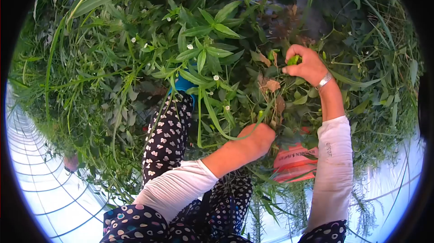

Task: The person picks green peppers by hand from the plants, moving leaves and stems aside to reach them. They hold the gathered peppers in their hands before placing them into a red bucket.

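Note:
My right hand (306, 65), with a silver bracelet at the wrist, pinches a small green pepper (294, 60) between thumb and fingers at the right of the view. Beside it, another green pepper (272, 55) shows among the leaves. Lower and nearer my body is my left hand (258, 138), closed in a fist by the plant stems; what it holds, if anything, is hidden. Dry brown leaves (271, 85) hang between my two hands.
A red plastic bag (294, 163) with printed text lies between my forearms. Tall weeds with small white flowers (216, 78) stand at the left and centre. A blue shoe (184, 81) shows beyond my patterned trouser leg (165, 139).

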`<move>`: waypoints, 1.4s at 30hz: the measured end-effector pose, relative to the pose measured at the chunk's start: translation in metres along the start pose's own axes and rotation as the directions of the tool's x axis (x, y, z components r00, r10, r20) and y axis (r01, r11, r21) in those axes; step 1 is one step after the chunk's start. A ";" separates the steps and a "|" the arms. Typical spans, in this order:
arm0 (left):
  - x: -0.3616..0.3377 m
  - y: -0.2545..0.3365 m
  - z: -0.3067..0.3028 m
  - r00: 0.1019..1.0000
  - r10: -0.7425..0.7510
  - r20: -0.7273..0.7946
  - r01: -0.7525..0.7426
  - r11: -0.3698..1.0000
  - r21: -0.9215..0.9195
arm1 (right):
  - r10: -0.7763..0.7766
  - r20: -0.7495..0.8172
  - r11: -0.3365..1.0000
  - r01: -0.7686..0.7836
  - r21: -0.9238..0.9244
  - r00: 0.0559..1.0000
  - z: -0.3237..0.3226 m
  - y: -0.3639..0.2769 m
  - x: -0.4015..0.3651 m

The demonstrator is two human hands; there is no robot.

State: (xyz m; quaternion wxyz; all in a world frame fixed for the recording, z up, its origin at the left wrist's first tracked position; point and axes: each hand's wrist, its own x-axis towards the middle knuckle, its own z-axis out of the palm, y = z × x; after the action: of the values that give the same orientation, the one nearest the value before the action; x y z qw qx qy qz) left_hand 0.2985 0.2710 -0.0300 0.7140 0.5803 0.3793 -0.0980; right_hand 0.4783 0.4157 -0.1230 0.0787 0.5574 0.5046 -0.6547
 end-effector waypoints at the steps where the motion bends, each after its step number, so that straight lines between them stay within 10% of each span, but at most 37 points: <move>1: 0.001 0.001 -0.001 0.999 -0.027 0.031 0.028 1.000 -0.007 | -0.033 -0.025 0.997 0.035 0.071 0.999 0.005 0.001 -0.011; 10: 0.002 0.005 -0.006 0.996 -0.037 0.083 0.038 0.999 -0.004 | 0.036 -0.191 0.895 0.053 0.444 0.981 0.044 -0.021 -0.076; 18: 0.007 0.005 -0.009 0.989 -0.078 0.125 0.080 0.997 -0.011 | 0.054 0.008 0.703 -0.044 0.710 0.998 0.064 -0.025 -0.101; 21: 0.009 0.002 -0.012 0.994 -0.068 -0.091 0.053 0.986 -0.161 | 0.126 -0.122 0.476 0.048 0.878 0.985 0.071 -0.015 -0.121; 24: 0.017 0.004 -0.037 0.923 -0.385 0.024 0.351 0.812 -0.465 | 0.238 -0.203 0.245 0.144 0.959 0.950 0.073 -0.005 -0.137; 26: 0.019 -0.002 -0.040 0.806 -0.524 0.275 0.372 0.087 -0.924 | 0.230 -0.206 0.165 0.171 0.971 0.951 0.079 -0.004 -0.142; 27: 0.019 0.000 -0.042 0.812 -0.515 0.275 0.349 0.051 -0.936 | 0.239 -0.184 0.146 0.152 0.977 0.953 0.085 -0.009 -0.143; 36: 0.018 0.004 -0.037 0.833 -0.550 -0.060 0.118 0.283 -0.952 | 0.185 -0.203 0.037 0.199 0.979 0.962 0.136 -0.032 -0.146; 40: 0.022 0.003 -0.035 0.685 -0.691 -0.230 0.028 0.341 -0.940 | 0.101 -0.179 -0.291 0.201 0.935 0.979 0.142 -0.021 -0.167; 42: 0.021 -0.011 -0.066 0.638 -0.714 -0.289 -0.098 0.296 -0.950 | -0.289 -0.146 -0.553 -0.040 0.832 0.946 0.152 -0.022 -0.190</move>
State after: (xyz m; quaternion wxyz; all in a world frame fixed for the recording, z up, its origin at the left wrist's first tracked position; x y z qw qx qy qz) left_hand 0.2782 0.3338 -0.0544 0.6719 -0.0245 0.7129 0.1993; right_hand 0.4347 0.2247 0.0234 -0.4892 0.1971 -0.2692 -0.8058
